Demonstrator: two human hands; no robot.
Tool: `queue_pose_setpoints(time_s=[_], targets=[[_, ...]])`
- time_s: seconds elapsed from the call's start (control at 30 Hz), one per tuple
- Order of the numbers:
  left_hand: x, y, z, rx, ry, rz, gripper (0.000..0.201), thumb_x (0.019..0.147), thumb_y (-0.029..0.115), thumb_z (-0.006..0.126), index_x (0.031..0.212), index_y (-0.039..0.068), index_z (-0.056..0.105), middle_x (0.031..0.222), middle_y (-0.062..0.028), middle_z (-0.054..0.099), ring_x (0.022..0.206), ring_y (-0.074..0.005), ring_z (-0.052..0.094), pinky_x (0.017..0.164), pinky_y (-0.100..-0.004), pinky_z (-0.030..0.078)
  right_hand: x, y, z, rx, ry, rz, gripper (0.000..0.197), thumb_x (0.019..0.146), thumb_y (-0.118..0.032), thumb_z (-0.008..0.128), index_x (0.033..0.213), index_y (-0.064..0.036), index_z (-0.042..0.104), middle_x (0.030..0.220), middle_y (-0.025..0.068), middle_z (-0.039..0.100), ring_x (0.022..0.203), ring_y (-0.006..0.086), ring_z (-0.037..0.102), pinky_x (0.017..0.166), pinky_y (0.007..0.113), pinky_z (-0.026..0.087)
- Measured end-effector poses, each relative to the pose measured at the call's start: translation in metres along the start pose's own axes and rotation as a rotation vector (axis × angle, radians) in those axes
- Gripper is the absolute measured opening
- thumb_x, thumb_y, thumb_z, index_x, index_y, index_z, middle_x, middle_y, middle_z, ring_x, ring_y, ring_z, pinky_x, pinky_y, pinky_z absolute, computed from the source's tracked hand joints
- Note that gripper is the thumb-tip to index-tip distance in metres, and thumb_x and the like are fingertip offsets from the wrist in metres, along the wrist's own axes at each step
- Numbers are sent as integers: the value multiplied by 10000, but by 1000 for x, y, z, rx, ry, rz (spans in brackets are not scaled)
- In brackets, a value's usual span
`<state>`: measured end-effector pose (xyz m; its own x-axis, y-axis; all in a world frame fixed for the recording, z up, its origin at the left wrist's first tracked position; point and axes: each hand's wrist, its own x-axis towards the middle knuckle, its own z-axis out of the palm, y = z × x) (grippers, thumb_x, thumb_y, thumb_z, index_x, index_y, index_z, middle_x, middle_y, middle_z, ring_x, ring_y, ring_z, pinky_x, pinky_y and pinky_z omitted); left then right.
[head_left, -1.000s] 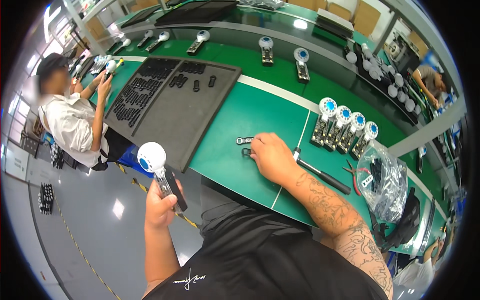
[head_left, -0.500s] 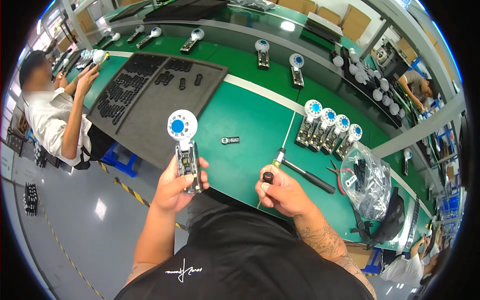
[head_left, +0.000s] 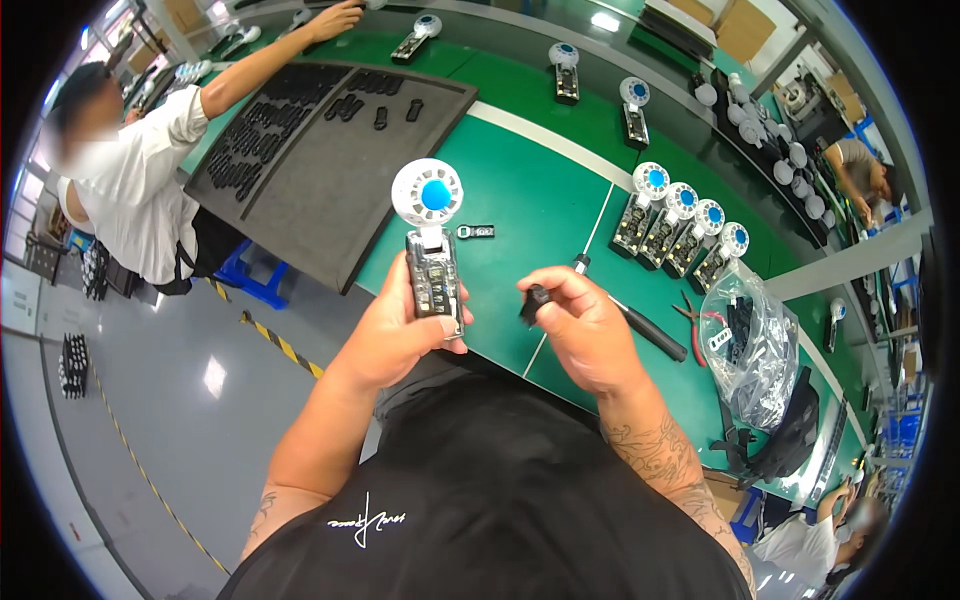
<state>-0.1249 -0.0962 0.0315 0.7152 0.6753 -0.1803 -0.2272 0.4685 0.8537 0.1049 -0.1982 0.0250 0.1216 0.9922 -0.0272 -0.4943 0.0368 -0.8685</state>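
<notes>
My left hand (head_left: 398,325) is closed around the lower body of a handheld device (head_left: 434,275). Its round white head with a blue centre points away from me, and circuit parts show in the narrow body. To the right, my right hand (head_left: 588,335) pinches a small black part (head_left: 535,304) between thumb and fingers, apart from the device. On the green table (head_left: 520,185) just beyond the device lies a small black-and-white piece (head_left: 476,231). A black-handled tool (head_left: 655,335) rests behind my right hand, which hides some of it.
Similar devices (head_left: 660,225) stand in a row at the right, near red-handled pliers (head_left: 697,335), a clear plastic bag (head_left: 755,370) and a black pouch (head_left: 785,440). A dark foam tray (head_left: 310,210) with several black parts lies left. A co-worker (head_left: 145,165) reaches across there.
My left hand and the device have shifted right, closer to my right hand. The black part has turned in my right fingers. The co-worker's arm has stretched toward the back; the view has shifted slightly.
</notes>
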Motion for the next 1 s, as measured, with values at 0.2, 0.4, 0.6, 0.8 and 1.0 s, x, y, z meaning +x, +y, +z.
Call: queue_pose_setpoints(time_s=[0.2,0.4,0.6,0.8,1.0], targets=[[18,-3,29,447,-15,191,785,866,-19,620,1561,-1,256,1327,-248,549,1149,-283,612,974,-398,519,21,-12,21,-191,-2,-3,255,941,21,674,1193,5,646,1017,77,656,860,124,607,789,244,525],[32,11,52,778,96,293,776,859,-22,597,1554,-20,252,1323,-249,536,1174,-332,590,1021,-425,489,42,-15,29,-376,107,-29,263,904,63,716,1157,21,658,985,74,681,865,109,635,797,218,545],[55,14,47,874,93,397,759,864,-37,574,1553,-25,255,1347,-258,518,1172,-346,588,1016,-442,490,59,-32,27,-516,143,-3,252,897,61,733,1137,29,664,960,79,687,842,111,651,794,222,562],[65,29,41,828,124,381,752,858,-57,562,1548,-26,264,1357,-259,511,1169,-347,588,1010,-448,491,77,-31,33,-488,152,-2,230,895,59,741,1113,34,675,972,95,706,844,111,651,793,227,568],[76,22,29,919,159,472,748,870,-45,575,1555,-22,274,1315,-228,557,1126,-317,604,997,-397,494,91,-24,35,-679,157,-52,274,870,32,766,1136,14,705,994,100,739,823,123,662,761,243,562]])
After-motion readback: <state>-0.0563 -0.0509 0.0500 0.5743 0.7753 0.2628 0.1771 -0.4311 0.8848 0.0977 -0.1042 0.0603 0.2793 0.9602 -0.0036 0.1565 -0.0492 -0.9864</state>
